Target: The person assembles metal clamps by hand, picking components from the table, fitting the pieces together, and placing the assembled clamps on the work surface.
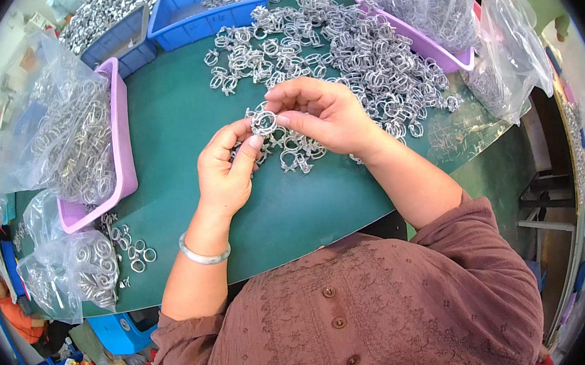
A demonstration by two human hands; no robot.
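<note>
Between my hands, above the green table, is a silver metal ring piece [263, 122] with a round opening and small parts on its rim. My left hand [226, 164] pinches its lower left side between thumb and fingers. At its right side, my right hand [328, 117] has thumb and forefinger closed in on the edge. A large heap of similar silver ring pieces [386, 61] spreads across the table beyond and to the right. Some of these pieces [297, 155] lie just under my hands.
A purple tray [120, 128] with bagged metal parts stands left; another purple tray [427, 46] is far right. Blue bins [210, 23] line the back. Near the left edge are a bag of spiral pieces [96, 265] and loose rings [136, 257]. A person [20, 318] is at far left.
</note>
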